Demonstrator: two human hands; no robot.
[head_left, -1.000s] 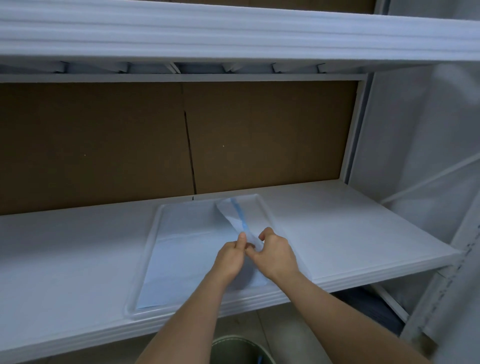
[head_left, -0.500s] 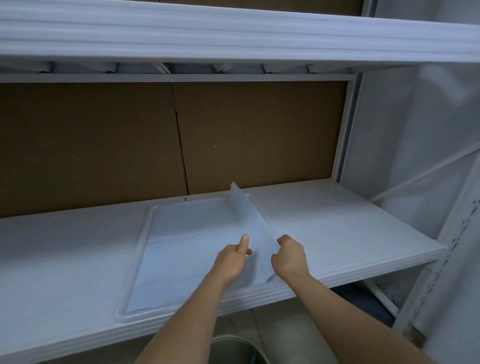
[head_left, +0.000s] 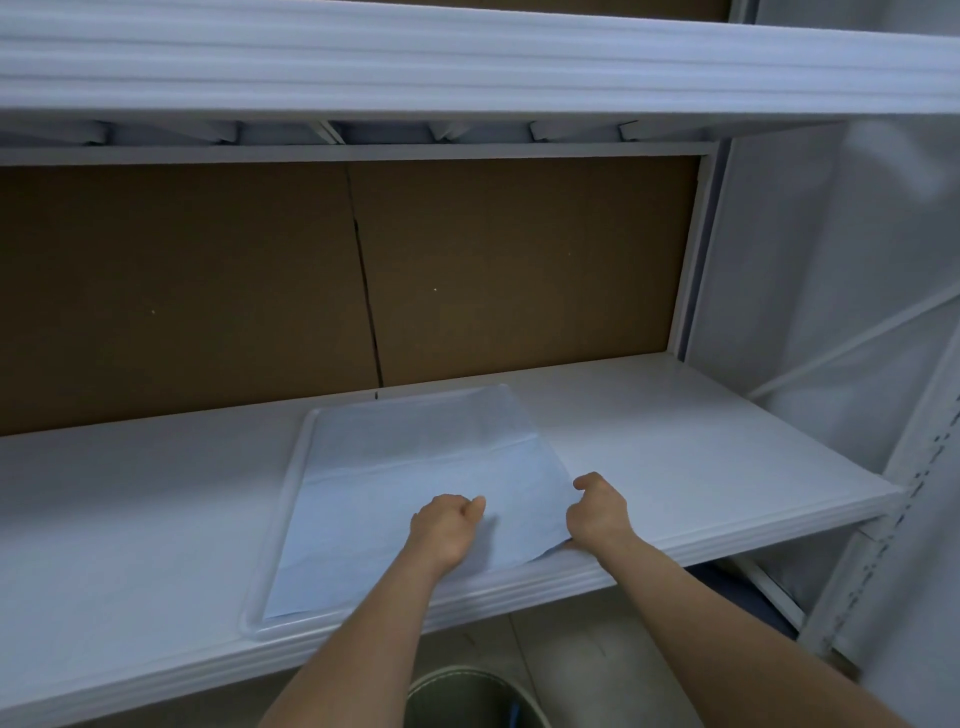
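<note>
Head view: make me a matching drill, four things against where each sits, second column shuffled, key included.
Things
1. sheet
2. tray
3. left hand
4. bin

Places
A. below the shelf, at the picture's bottom edge
B. on the white shelf, under the sheet
C. spread out in the tray
D. on the sheet, near the middle of its front part

Pairs: 1-C, 2-B, 3-D, 4-A
</note>
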